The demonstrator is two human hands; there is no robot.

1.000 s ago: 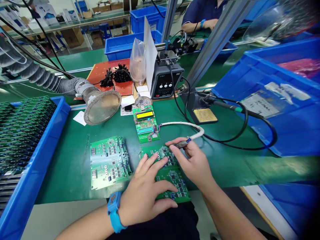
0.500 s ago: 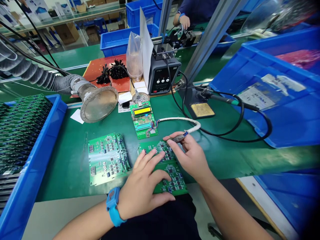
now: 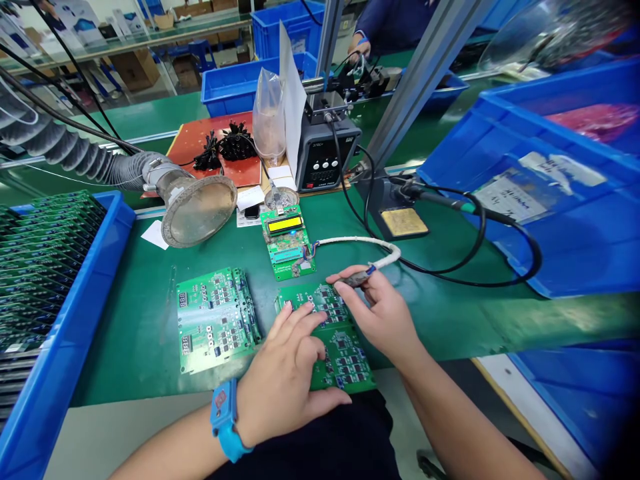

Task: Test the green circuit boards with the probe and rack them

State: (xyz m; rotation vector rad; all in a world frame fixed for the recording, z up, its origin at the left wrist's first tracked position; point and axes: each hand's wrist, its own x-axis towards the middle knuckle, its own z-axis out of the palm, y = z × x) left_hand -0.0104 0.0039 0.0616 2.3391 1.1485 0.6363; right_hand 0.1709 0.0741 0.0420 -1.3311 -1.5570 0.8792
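Observation:
Under my left hand (image 3: 285, 370) lies a green circuit board panel (image 3: 353, 353) at the table's front edge. The fingers of that hand rest spread across the panel, hiding its left part. My right hand (image 3: 377, 303) pinches a wired probe (image 3: 356, 278), its tip at the panel's upper part. From the probe a white-sleeved cable (image 3: 350, 239) curves back to a small programmer board (image 3: 289, 240) with a lit yellow display. To the left, a stack of similar circuit boards (image 3: 217, 320) sits on the green table.
A blue bin of upright boards (image 3: 95, 257) stands at the left, below a fume extractor nozzle (image 3: 200, 208). Behind are a soldering station (image 3: 327, 157) and an iron in its stand (image 3: 400, 200). A large blue bin (image 3: 540, 180) is at the right. A co-worker's hand (image 3: 359, 47) shows at the back.
The index finger of my left hand has curled in a little, and its other fingers have shifted slightly. My right hand stays in place with the probe.

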